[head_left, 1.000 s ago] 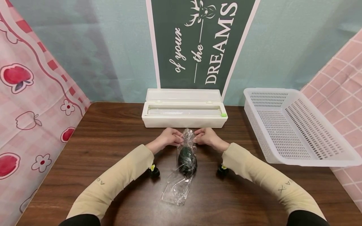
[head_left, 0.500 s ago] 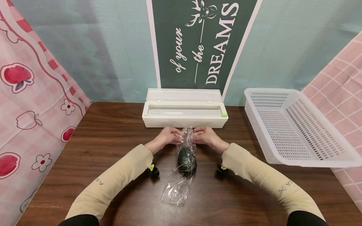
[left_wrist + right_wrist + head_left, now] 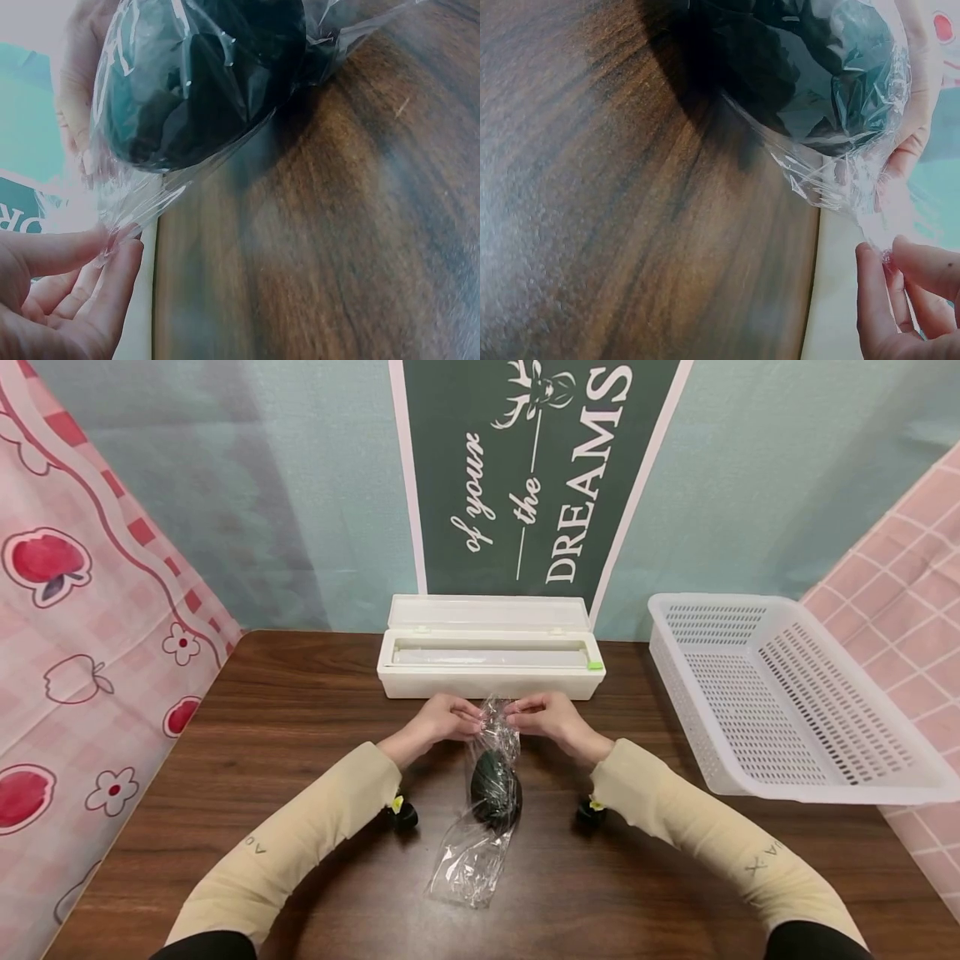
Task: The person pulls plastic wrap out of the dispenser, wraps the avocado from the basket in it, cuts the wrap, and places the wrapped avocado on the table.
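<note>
A dark green, egg-shaped object (image 3: 495, 789) lies on the table inside clear plastic wrap (image 3: 468, 864). The wrap's near end spreads loose and crinkled over the wood; its far end is gathered between the hands. My left hand (image 3: 448, 718) pinches the left side of that far end, thumb against fingertips (image 3: 124, 259). From the other side my right hand (image 3: 551, 718) pinches the film too, and the right wrist view shows its thumb and fingers (image 3: 874, 281) meeting on a bunched strand. Both hands are just beyond the dark green object (image 3: 202, 82).
Right behind the hands stands a long white plastic wrap dispenser (image 3: 491, 683), lid raised, with a green slider (image 3: 595, 666) at its right end. A white perforated basket (image 3: 693, 739) sits at the right. Patterned cloths hang around the brown wooden table (image 3: 285, 710).
Both hands have shifted slightly away from the body, drawing the film's far end a little toward the dispenser. The dark green object has barely moved.
</note>
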A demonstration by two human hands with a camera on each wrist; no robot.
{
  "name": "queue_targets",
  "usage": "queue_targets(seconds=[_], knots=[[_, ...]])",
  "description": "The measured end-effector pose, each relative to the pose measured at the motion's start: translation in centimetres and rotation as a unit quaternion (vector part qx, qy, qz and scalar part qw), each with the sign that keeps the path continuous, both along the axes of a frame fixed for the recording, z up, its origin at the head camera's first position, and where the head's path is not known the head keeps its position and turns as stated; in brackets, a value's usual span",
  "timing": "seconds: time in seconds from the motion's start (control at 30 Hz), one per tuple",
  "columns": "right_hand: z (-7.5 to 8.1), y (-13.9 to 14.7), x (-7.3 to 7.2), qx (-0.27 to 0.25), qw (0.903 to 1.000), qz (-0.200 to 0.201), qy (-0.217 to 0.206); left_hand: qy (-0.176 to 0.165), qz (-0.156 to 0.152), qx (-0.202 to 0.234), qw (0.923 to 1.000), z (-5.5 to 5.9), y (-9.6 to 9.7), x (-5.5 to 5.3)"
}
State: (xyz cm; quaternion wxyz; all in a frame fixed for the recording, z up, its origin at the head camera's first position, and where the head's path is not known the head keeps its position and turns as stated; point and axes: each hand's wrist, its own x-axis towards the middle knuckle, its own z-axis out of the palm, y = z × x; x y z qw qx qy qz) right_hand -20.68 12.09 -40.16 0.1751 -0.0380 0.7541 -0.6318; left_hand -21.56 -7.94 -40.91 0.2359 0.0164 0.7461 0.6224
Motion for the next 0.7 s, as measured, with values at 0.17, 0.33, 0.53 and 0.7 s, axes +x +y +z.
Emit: queue_targets(seconds=[0.17, 0.33, 0.53, 0.7], knots=[[0.4, 0.1, 0.3, 0.034, 0.9987, 0.014, 0.034, 0.008, -0.011, 0.001, 0.9999, 0.2, -0.4, 0.0], [0.8, 0.0, 0.7, 0.036, 0.9980, 0.023, 0.045, 0.029, -0.028, 0.000, 0.9992, 0.4, -0.6, 0.1], [1.1, 0.1, 1.0, 0.055, 0.9957, 0.034, 0.067, 0.055, -0.042, 0.007, 0.9976, 0.6, -0.7, 0.4], [1.3, 0.2, 1.4, 0.092, 0.9892, 0.040, 0.107, 0.069, -0.047, 0.011, 0.9964, 0.9, -0.9, 0.6]])
